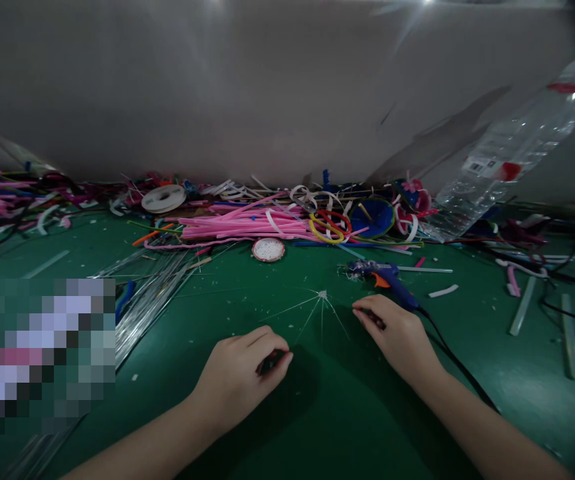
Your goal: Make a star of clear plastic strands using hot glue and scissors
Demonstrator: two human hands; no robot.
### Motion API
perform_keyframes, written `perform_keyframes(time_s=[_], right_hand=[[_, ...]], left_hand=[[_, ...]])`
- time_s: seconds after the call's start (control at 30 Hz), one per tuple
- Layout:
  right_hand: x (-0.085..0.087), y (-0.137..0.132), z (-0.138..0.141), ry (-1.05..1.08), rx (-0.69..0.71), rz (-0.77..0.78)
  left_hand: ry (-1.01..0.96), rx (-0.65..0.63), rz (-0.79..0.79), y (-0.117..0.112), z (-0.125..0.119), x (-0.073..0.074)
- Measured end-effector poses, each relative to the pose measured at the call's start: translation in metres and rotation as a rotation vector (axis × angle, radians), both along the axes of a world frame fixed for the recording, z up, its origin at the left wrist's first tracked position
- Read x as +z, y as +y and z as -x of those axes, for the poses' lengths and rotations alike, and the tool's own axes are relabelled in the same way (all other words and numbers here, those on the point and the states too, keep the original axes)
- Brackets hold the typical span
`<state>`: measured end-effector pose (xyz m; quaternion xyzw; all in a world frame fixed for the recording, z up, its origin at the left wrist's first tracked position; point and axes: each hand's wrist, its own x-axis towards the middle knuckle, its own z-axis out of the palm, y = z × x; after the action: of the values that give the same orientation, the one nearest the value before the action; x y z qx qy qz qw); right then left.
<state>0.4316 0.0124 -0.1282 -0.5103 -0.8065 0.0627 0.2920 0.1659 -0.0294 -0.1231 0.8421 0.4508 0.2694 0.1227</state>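
Between my hands, a small white blob [322,294] with thin pale strands fanning out from it appears over the green table. My left hand [245,370] is closed in a pinch, its fingertips close to the end of one strand; whether they hold it is too fine to tell. Also pinched, my right hand [400,333] has its fingertips to the right of the blob, and anything in them is hidden. Just behind the right hand lies a blue glue gun [390,280] with an orange trigger. A bundle of clear thin strips [152,313] lies left of my left hand.
Behind are a round white-topped disc [268,250], pink pipe cleaners [242,223], a white spool [163,198] and colourful scraps. A large clear plastic bottle [512,160] leans at the right. The black cord [460,363] passes beside my right forearm; glue sticks [522,307] lie farther right.
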Motion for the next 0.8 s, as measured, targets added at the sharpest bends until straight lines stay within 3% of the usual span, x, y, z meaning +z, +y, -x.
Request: perform_keyframes(time_s=[0.8], right_hand=[[-0.0024,-0.0016,0.0003,-0.021,-0.06,0.048]], left_hand=[[-0.04,-0.014,-0.008,0.0011,0.0006,0.0035]])
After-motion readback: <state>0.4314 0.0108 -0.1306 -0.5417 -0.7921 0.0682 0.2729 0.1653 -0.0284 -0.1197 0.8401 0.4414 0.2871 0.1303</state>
